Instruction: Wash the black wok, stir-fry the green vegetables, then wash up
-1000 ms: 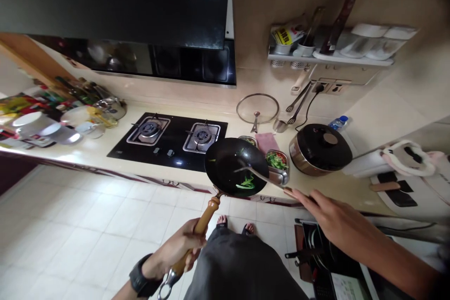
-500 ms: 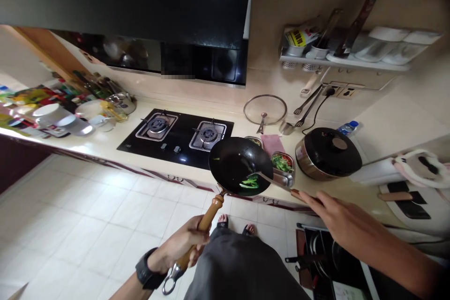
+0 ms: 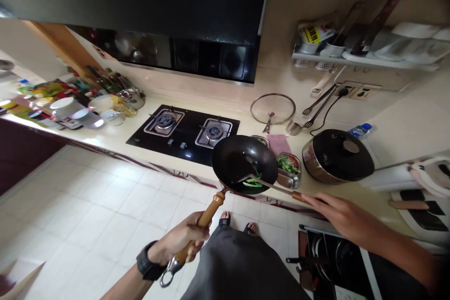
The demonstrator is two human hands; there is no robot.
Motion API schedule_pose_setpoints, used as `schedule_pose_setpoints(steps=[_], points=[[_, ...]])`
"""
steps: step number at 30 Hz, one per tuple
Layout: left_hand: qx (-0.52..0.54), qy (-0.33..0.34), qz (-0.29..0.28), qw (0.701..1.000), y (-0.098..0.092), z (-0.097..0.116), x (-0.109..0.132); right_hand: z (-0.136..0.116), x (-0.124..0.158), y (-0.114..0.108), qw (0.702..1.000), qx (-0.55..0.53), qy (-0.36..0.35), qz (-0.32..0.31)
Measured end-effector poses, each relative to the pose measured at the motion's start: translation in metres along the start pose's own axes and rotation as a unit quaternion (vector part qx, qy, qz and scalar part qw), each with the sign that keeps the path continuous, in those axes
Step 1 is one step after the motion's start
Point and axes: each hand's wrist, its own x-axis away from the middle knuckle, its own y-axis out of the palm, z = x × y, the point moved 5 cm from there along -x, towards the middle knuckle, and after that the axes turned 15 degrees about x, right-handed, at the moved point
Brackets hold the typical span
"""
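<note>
My left hand (image 3: pixel 190 235) is closed round the wooden handle of a black wok (image 3: pixel 232 159), which I hold up in front of the counter's edge, tilted to the right. A few green vegetable pieces (image 3: pixel 252 182) lie low on the wok's right side. My right hand (image 3: pixel 332 208) grips the wooden handle of a spatula (image 3: pixel 277 188), its metal blade inside the wok against the greens. Just right of the wok, a steel container (image 3: pixel 288 168) holds green vegetables and red bits. Another container (image 3: pixel 260 139) shows partly behind the wok's rim.
A two-burner gas hob (image 3: pixel 186 133) lies behind the wok. To the right stand a large rice cooker (image 3: pixel 335 157) and a pink cloth (image 3: pixel 277 144). A glass lid (image 3: pixel 273 108) leans on the wall. An open drawer with pans (image 3: pixel 337 258) juts out at lower right.
The spatula blade has moved left and down in the wok, now partly covering the greens. Both hands keep their grips. The whole view has shifted slightly.
</note>
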Motion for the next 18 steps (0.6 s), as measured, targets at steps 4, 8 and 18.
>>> schedule_pose_setpoints(steps=[4, 8, 18], points=[[-0.003, -0.004, 0.007, 1.000, -0.001, 0.000, 0.000, 0.020, -0.003, -0.017, 0.997, 0.076, 0.012, -0.015], [-0.031, -0.001, 0.011, 0.999, 0.002, 0.004, -0.002, 0.002, -0.032, -0.013, 0.981, 0.193, 0.008, -0.032], [-0.059, 0.005, 0.015, 0.998, -0.004, 0.003, -0.002, 0.002, -0.053, -0.059, 0.984, 0.150, -0.037, -0.091]])
